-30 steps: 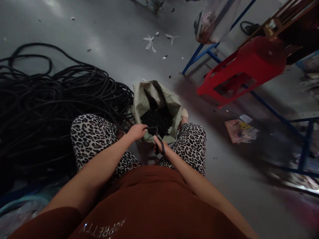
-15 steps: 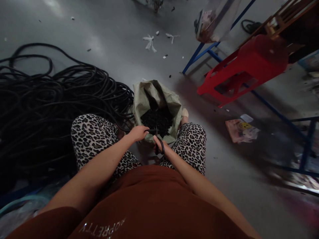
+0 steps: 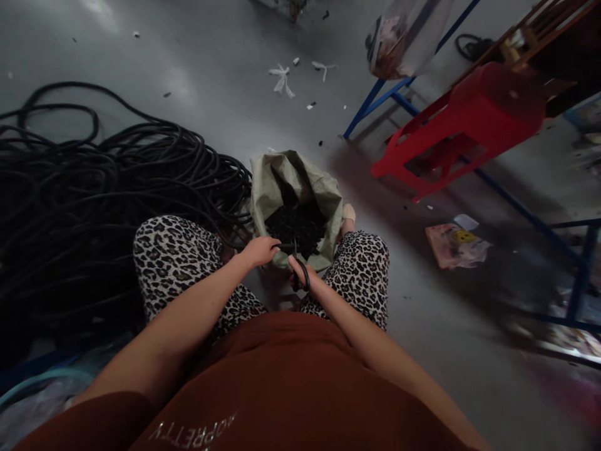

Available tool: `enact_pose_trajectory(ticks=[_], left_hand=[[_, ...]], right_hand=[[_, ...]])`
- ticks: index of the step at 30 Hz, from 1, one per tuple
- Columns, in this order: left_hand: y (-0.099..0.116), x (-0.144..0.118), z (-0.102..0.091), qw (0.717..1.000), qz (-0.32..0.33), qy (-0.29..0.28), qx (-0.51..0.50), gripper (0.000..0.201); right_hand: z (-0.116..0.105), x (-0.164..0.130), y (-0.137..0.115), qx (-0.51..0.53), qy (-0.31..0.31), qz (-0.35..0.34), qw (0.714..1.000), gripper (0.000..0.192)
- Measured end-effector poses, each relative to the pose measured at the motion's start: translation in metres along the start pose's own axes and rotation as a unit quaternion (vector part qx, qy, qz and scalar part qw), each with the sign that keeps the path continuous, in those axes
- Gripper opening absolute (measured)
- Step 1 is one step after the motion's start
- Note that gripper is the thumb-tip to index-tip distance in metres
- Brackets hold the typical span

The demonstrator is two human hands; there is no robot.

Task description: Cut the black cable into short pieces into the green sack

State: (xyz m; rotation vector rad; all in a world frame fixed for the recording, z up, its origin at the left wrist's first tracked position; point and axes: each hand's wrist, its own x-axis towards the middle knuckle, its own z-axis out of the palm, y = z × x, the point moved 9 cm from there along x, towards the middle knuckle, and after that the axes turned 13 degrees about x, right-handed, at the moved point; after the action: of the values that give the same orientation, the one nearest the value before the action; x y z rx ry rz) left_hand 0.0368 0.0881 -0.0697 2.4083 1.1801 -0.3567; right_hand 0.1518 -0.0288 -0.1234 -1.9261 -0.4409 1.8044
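Note:
My left hand [image 3: 261, 251] is closed around a black rubber hose [image 3: 284, 248], whose end sticks out to the right over the near rim of a sack. In my right hand [image 3: 299, 272] is a pair of scissors [image 3: 306, 275] with black handles; the blades point up at the hose's end. Whether the blades touch the hose is too small to tell. The pale green woven sack [image 3: 328, 191] stands open between my knees, with many short black pieces [image 3: 300, 227] inside. From my left hand the hose runs back toward a large tangled heap of black hose [image 3: 141, 169].
A red plastic stool [image 3: 488, 125] lies tipped over at the right, beside a blue metal frame [image 3: 370, 109]. White scraps [image 3: 282, 80] and a plastic packet [image 3: 453, 245] lie on the grey floor. A light blue rim [image 3: 47, 376] shows at lower left.
Both hands, the hose and the scissors keep nearly the same place. Only a very slight shift of the view shows at the right side.

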Motion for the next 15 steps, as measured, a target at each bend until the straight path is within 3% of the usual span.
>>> enact_pose_trajectory(ticks=[15], left_hand=[[0.0014, -0.0002, 0.0006, 1.000, 0.014, -0.009, -0.005, 0.032]], right_hand=[[-0.0011, 0.0033, 0.0006, -0.022, -0.006, -0.013, 1.000, 0.052]])
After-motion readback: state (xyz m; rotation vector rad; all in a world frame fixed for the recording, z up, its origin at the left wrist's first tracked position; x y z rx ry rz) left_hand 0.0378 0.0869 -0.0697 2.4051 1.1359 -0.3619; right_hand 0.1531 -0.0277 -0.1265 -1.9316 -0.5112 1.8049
